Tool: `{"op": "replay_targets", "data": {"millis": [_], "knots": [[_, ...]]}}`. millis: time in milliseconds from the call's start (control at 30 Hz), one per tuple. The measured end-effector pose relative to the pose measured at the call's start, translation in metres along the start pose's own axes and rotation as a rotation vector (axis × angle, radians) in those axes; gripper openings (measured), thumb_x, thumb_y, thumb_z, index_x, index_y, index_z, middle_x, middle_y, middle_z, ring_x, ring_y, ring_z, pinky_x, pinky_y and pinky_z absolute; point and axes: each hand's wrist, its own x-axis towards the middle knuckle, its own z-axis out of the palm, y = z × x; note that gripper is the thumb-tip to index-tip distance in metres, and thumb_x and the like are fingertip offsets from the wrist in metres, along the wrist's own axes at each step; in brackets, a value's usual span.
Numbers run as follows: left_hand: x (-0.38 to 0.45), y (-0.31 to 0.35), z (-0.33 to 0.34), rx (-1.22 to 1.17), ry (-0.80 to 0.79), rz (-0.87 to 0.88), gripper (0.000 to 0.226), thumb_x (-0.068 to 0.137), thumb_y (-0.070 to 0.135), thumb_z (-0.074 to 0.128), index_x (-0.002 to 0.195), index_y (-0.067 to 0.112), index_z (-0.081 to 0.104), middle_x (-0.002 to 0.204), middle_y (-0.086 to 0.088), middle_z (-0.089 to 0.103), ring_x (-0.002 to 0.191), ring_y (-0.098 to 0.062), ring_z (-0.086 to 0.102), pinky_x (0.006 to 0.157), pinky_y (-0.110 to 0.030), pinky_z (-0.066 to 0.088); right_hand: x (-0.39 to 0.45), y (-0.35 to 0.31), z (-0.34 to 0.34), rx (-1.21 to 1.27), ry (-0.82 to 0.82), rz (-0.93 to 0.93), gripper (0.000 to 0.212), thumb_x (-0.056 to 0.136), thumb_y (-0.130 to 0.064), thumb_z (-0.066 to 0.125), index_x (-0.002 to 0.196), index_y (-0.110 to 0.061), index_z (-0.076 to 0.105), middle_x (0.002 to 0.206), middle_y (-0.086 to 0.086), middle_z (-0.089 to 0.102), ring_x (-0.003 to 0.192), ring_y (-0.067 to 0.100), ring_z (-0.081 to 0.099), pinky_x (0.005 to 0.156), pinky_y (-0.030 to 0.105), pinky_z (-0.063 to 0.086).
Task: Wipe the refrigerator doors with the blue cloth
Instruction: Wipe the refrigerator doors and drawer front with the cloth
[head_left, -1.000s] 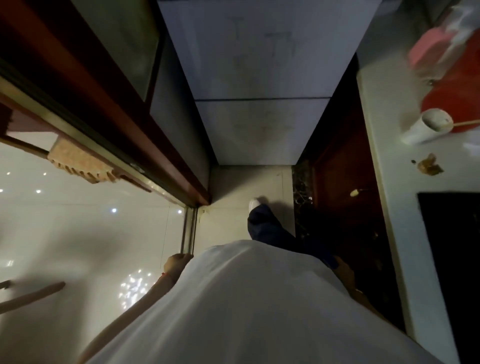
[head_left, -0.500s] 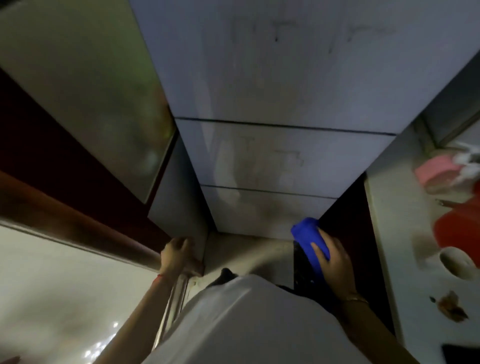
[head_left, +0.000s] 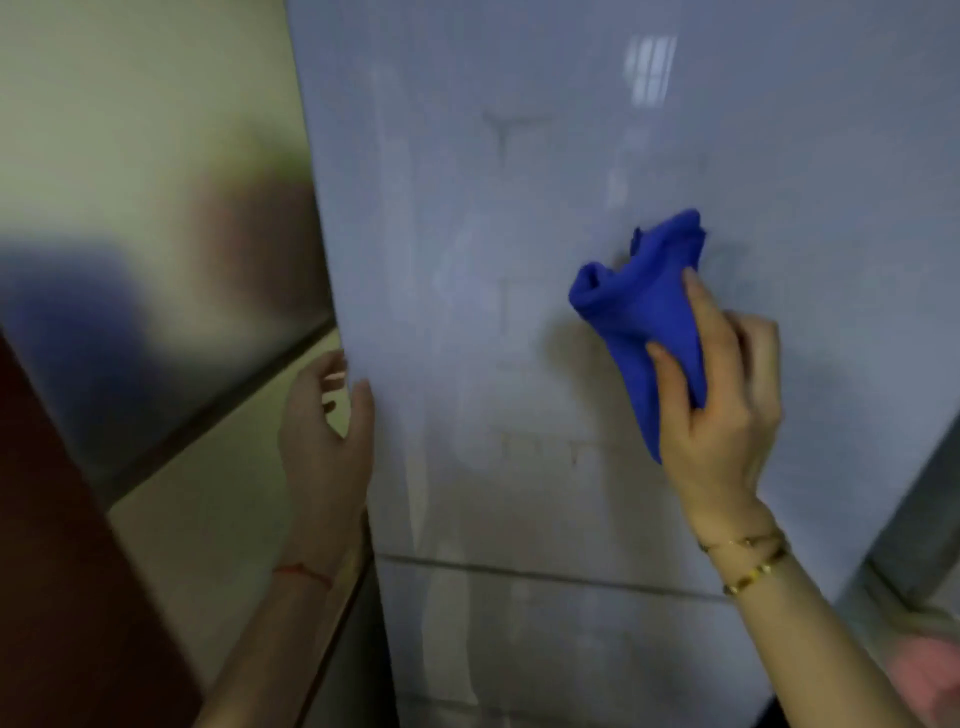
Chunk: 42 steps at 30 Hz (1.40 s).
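Observation:
The pale grey upper refrigerator door (head_left: 519, 208) fills the middle of the head view, with faint streaks and smudges on it. A seam separates it from the lower door (head_left: 545, 649). My right hand (head_left: 722, 410) grips a bunched blue cloth (head_left: 644, 306) and holds it against the upper door, right of centre. My left hand (head_left: 324, 447) rests on the door's left edge, thumb on the front face and fingers curled around the side.
A glossy pale panel (head_left: 145, 234) stands to the left of the refrigerator, with a dark reddish-brown frame (head_left: 62, 571) at the lower left. Something pink (head_left: 930, 670) lies blurred at the lower right beside the fridge.
My view has swung up from the floor to the upper door. My right hand rose with the blue cloth onto the door. My left hand moved up to the door's left edge.

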Motion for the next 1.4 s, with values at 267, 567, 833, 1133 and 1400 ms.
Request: {"op": "replay_targets", "data": {"millis": [267,567,833,1133,1400], "knots": [[0.096,0.04,0.024,-0.184,0.052,0.169,0.057,0.096,0.036,0.057,0.147,0.018,0.039,0.14,0.003,0.052,0.127,-0.017,0.053,0.105,-0.046,0.048,0.135,-0.04,0.077,-0.179,0.051,-0.427,0.038,0.101,-0.033,0.052,0.134,-0.014,0.056,0.125,0.017,0.058,0.108,0.031,0.05,0.09,0.039,0.046],[0.102,0.025,0.039,-0.325,-0.009,0.217,0.062,0.096,0.037,0.051,0.153,0.024,0.029,0.149,0.009,0.047,0.134,-0.007,0.049,0.109,-0.037,0.048,0.089,-0.019,0.096,-0.444,-0.04,-0.832,0.044,0.092,-0.013,0.063,0.135,-0.021,0.056,0.13,0.003,0.063,0.11,0.028,0.048,0.091,0.039,0.038],[0.104,0.018,0.043,-0.35,0.021,0.22,0.067,0.092,0.047,0.051,0.151,0.022,0.032,0.145,0.004,0.051,0.129,-0.012,0.054,0.103,-0.038,0.052,0.117,-0.047,0.115,-0.36,0.073,-0.608,0.035,0.1,-0.026,0.055,0.134,-0.022,0.056,0.128,0.005,0.063,0.095,0.028,0.046,0.076,0.04,0.041],[0.105,0.015,0.044,-0.366,0.011,0.23,0.068,0.092,0.046,0.052,0.152,0.02,0.032,0.146,0.004,0.049,0.131,-0.015,0.053,0.105,-0.043,0.051,0.148,-0.029,0.093,-0.396,0.129,-0.509,0.036,0.1,-0.027,0.056,0.136,-0.025,0.055,0.129,0.006,0.06,0.09,0.027,0.043,0.077,0.038,0.04],[0.106,0.014,0.043,-0.37,-0.004,0.253,0.066,0.095,0.042,0.052,0.153,0.019,0.031,0.145,0.003,0.05,0.132,-0.014,0.053,0.105,-0.045,0.05,0.003,-0.01,0.095,-0.431,-0.182,-0.9,0.038,0.104,-0.005,0.034,0.136,-0.019,0.05,0.131,0.003,0.05,0.089,0.027,0.046,0.075,0.038,0.039]]}}
